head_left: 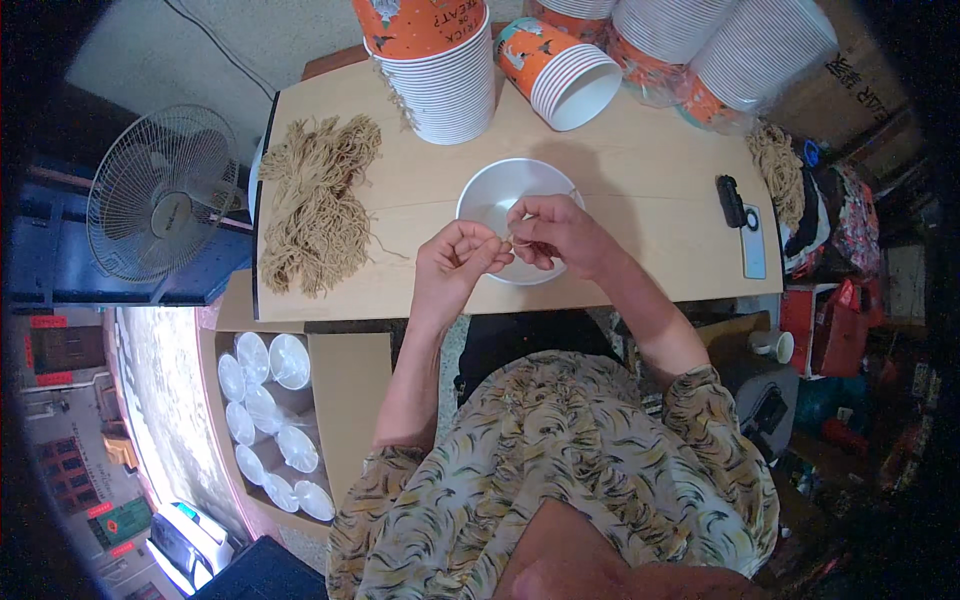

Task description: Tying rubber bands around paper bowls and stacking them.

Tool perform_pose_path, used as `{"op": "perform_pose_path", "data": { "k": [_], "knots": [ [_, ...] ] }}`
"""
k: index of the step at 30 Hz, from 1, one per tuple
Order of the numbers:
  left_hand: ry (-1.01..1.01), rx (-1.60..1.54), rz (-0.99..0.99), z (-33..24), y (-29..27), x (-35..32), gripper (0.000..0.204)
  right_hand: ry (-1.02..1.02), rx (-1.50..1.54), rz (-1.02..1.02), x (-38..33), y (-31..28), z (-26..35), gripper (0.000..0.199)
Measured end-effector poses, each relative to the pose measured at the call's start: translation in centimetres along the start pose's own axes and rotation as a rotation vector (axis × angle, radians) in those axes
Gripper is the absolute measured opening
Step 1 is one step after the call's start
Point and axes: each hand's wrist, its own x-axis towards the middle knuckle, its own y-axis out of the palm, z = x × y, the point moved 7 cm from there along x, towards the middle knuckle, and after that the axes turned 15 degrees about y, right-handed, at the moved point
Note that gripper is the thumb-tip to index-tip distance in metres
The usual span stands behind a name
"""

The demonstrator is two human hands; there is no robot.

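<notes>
Both my hands meet over a white round paper bucket at the table's front edge. My left hand pinches a thin tan cord between thumb and fingertips. My right hand is closed on the same cord, its fingertips nearly touching the left ones. The cord is small in view, and its ends are partly hidden by my fingers. Left of my hands lies a big bundle of tan cords. Behind the bucket stands a tall stack of orange-and-white paper buckets.
A shorter bucket stack lies tipped on the table. More wrapped stacks stand at the back right. A dark clip-like device lies at the right edge. An open carton of bagged buckets sits lower left, near a fan.
</notes>
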Motion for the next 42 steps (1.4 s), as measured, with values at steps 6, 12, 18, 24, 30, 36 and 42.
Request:
{"op": "perform_pose_path", "data": {
  "k": [6,12,18,24,30,36,42],
  "knots": [
    [-0.011,-0.003,-0.014,-0.32,0.16,-0.01,0.019,-0.002,0.016,-0.003,-0.36,0.22,0.50,0.017],
    [-0.009,0.040,-0.009,-0.32,0.26,0.02,0.013,-0.009,-0.065,-0.028,-0.32,0.10,0.22,0.018],
    [0.011,0.006,-0.009,-0.51,0.46,0.01,0.009,0.008,-0.089,-0.016,-0.36,0.34,0.27,0.017],
    [0.012,0.037,0.015,-0.15,0.25,-0.04,0.008,-0.024,-0.113,-0.012,-0.32,0.35,0.20,0.015],
    [0.009,0.025,0.020,0.17,0.22,-0.18,0.012,0.012,-0.022,-0.047,-0.34,-0.35,-0.23,0.013],
    [-0.017,0.046,0.006,0.04,0.47,-0.13,0.013,0.004,-0.011,-0.066,-0.32,-0.19,-0.19,0.015],
    [0.025,0.039,0.006,-0.20,0.48,-0.20,0.010,0.000,-0.065,-0.089,-0.73,-0.01,0.03,0.015]
  ]
}}
